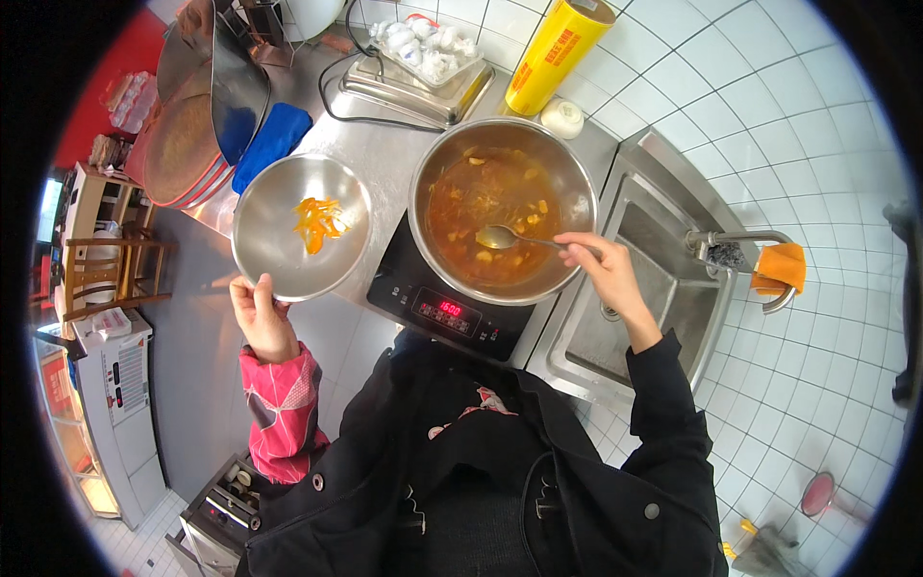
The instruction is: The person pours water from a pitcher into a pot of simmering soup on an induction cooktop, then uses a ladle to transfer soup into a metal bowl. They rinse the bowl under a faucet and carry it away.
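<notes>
My left hand point(264, 315) grips the near rim of a stainless steel bowl point(267, 238), thumb on the inside. In the bowl lies a small heap of glossy orange-yellow strips point(317, 222). My right hand point(600, 268) holds the handle of a metal spoon point(499, 236), whose bowl is over or in the reddish-brown broth point(461, 195) of a large steel pot point(577, 173). Pale yellowish pieces float in the broth. The pot stands on a black induction cooker point(395, 288) with a lit red display.
A steel sink point(649, 238) with a tap point(743, 236) and an orange cloth point(779, 268) is to the right. Behind the pot stand a yellow film roll point(555, 58), a white roll point(562, 118) and a tray of white bundles point(425, 50). A blue cloth point(272, 144) lies behind the steel bowl.
</notes>
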{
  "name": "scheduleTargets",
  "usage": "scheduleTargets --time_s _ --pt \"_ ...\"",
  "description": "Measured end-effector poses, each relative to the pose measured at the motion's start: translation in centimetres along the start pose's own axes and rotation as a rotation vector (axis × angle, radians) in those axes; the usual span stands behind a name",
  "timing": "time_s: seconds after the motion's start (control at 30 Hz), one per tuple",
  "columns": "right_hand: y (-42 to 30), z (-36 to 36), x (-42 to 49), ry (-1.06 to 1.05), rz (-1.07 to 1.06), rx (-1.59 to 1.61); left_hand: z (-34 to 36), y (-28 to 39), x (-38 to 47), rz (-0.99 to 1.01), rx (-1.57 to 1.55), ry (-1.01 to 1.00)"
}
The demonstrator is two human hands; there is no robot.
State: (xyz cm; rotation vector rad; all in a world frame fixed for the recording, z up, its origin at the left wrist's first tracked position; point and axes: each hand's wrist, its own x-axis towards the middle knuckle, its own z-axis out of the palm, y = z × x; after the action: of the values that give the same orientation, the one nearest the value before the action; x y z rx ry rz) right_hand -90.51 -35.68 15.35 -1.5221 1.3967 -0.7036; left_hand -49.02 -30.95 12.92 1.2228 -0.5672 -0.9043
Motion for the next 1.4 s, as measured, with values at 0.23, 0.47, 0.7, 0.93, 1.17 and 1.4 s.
scheduleTargets --time_s 0.23,0.47,0.7,0.93,1.17,1.4 --pt "-0.3 2.2 1.8 -0.082 -0.061 -0.076 -1.5 -0.2 -0.5 -0.034 -0.019 0.066" --pt "0.6 2.4 2.2 -0.105 -0.030 -0.071 -1.5 -0.2 -0.7 -0.025 0.004 0.029" --pt "1.7 2.7 2.1 -0.167 0.062 0.012 -1.2 -0.5 -0.7 -0.032 0.007 0.018" --pt "1.9 3.0 2.1 -0.192 0.116 0.116 -1.3 -0.5 -0.8 -0.031 0.018 -0.011" --pt "2.0 2.6 2.3 -0.183 0.197 0.228 -0.9 -0.5 -1.1 -0.038 0.020 0.015" --pt "2.2 2.4 3.0 0.069 0.069 0.118 -0.9 -0.5 -1.1 -0.032 0.020 0.007"
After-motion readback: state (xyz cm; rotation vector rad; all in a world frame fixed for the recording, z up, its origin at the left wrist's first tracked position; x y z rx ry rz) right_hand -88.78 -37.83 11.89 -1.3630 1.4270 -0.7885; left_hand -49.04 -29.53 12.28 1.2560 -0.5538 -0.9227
